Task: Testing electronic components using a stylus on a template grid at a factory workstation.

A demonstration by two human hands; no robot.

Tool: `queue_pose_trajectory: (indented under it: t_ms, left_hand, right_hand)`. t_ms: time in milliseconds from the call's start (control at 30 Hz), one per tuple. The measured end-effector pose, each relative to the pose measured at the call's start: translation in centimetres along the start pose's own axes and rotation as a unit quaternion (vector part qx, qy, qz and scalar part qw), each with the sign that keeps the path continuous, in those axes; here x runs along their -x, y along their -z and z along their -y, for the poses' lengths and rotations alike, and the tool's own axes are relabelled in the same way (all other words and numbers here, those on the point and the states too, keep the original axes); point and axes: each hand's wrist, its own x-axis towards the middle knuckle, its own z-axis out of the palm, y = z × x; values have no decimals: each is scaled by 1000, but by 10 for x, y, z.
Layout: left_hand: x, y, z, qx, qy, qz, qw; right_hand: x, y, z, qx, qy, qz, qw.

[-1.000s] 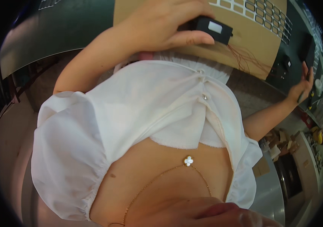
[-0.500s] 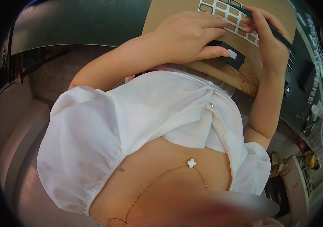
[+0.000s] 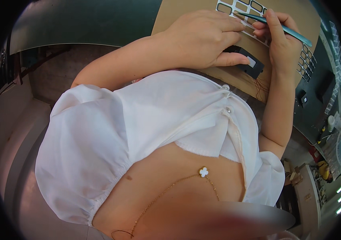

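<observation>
In my right hand are teal tweezers, pinched between thumb and fingers. Their thin tips point left, over a white lattice sheet with rounded rectangular openings, some of them lined in black. My left hand lies flat with its fingers outstretched; the fingertips rest at the near edge of the sheet. Its thumb reaches across a small black box that has a pale window on top. Whether the tweezers grip a piece is too small to tell.
Brown board lies under the sheet on a dark green table. Thin reddish wires trail from the black box. Beyond my right forearm are a black lattice sheet, white lattice strips and a small black block.
The tweezer tips have come down toward me, from the sheet's far part to its middle left. The tweezers lie at a flatter angle. My left hand keeps its pose as the view shifts slightly.
</observation>
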Motion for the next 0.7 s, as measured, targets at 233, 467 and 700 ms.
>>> queue_pose_trajectory:
  t_ms: [233, 467, 700]
  left_hand:
    - [-3, 13, -6, -17, 17, 30, 999]
    - [-10, 13, -1, 99, 32, 59, 993]
    - [-10, 12, 0, 94, 29, 49, 994]
  right_hand:
    - [1, -6, -1, 3, 23, 3, 1000]
    - [-1, 0, -10, -4, -8, 15, 1000]
    - [-3, -4, -16, 9, -36, -25, 999]
